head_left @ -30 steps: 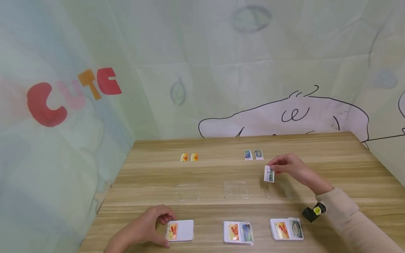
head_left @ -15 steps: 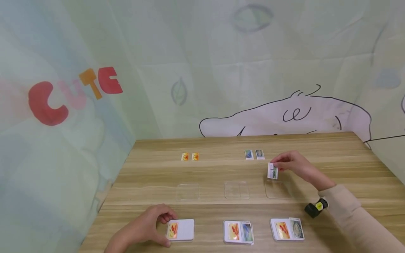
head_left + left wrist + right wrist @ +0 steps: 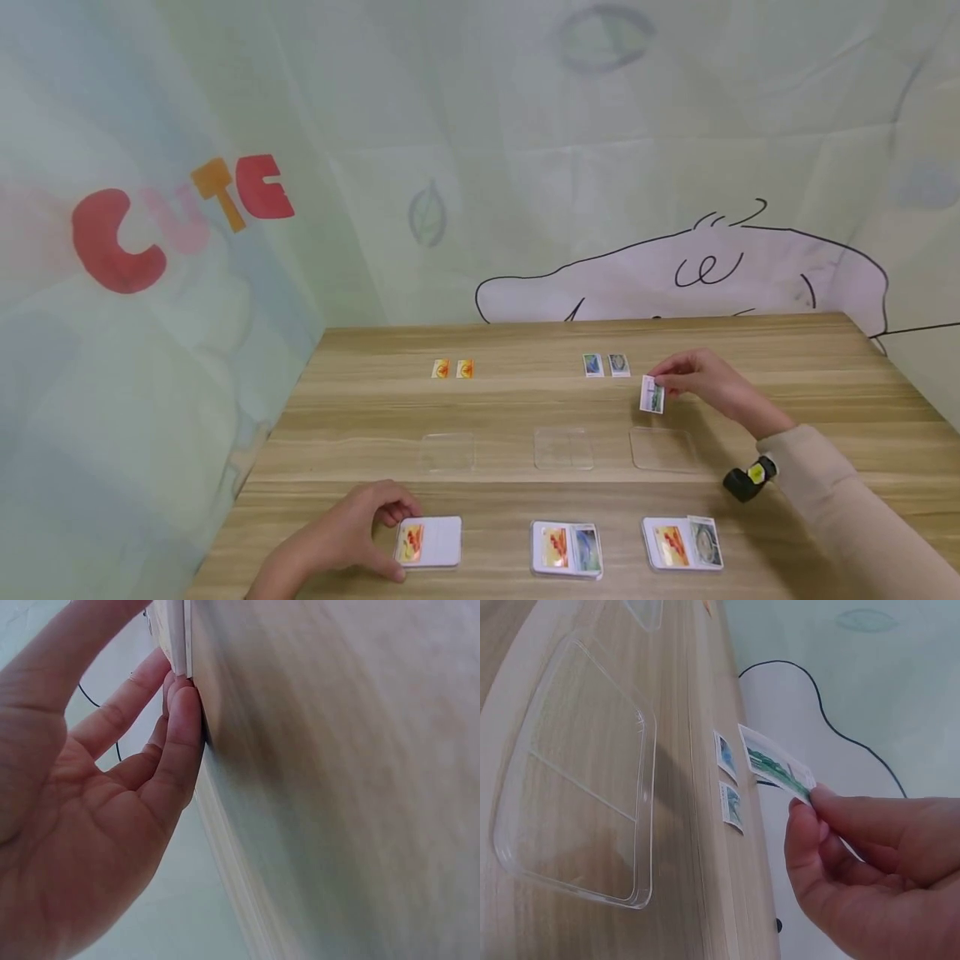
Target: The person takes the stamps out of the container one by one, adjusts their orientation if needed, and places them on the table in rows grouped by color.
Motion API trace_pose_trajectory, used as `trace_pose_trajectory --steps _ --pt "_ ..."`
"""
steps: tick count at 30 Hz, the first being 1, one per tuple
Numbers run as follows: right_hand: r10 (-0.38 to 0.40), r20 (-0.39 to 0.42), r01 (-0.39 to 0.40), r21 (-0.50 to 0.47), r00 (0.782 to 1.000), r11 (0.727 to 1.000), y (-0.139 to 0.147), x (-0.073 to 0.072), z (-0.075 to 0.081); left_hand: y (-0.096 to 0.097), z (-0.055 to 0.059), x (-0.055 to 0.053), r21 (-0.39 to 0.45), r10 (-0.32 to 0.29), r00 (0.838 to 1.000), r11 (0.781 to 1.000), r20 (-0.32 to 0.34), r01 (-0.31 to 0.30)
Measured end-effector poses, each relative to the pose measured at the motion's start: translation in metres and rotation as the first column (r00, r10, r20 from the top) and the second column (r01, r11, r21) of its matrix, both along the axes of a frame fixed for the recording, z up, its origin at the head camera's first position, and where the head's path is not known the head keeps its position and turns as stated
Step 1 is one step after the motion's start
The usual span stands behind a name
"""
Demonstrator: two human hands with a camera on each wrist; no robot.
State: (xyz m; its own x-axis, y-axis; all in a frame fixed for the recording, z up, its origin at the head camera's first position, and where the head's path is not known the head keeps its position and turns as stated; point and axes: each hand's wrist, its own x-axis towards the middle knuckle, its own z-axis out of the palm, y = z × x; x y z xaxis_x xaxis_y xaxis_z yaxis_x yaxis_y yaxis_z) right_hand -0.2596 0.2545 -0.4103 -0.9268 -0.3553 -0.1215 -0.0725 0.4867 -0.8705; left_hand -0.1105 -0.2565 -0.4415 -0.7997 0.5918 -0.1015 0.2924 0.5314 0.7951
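In the head view, the counter (image 3: 495,500) across the lower half shows wood grain, smooth with a faint sheen. The backdrop (image 3: 525,167) above is matt cloth, lightly creased. The sleeve (image 3: 832,492) at lower right looks like soft matt fabric. The white case (image 3: 442,542) at lower left looks smooth and plastic. In the right wrist view, the clear tray (image 3: 643,832) at left is glossy, transparent plastic; the stamp (image 3: 775,761) near the centre is thin printed paper.
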Motion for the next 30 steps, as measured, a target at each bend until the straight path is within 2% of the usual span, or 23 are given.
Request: trace_pose_trajectory --steps 5,12,30 --pt "-0.001 0.008 0.001 0.004 1.0 1.0 0.003 -0.004 -0.002 0.001 0.001 -0.001 -0.008 0.012 1.0 1.0 0.015 -0.012" --pt "0.01 0.009 -0.009 -0.055 1.0 0.998 0.004 -0.01 -0.004 0.001 0.001 -0.001 -0.004 0.008 1.0 1.0 0.009 -0.008" --pt "-0.039 0.031 0.038 0.007 0.999 0.999 0.009 -0.024 -0.007 0.001 0.001 -0.001 -0.009 0.007 1.0 1.0 0.018 -0.006"
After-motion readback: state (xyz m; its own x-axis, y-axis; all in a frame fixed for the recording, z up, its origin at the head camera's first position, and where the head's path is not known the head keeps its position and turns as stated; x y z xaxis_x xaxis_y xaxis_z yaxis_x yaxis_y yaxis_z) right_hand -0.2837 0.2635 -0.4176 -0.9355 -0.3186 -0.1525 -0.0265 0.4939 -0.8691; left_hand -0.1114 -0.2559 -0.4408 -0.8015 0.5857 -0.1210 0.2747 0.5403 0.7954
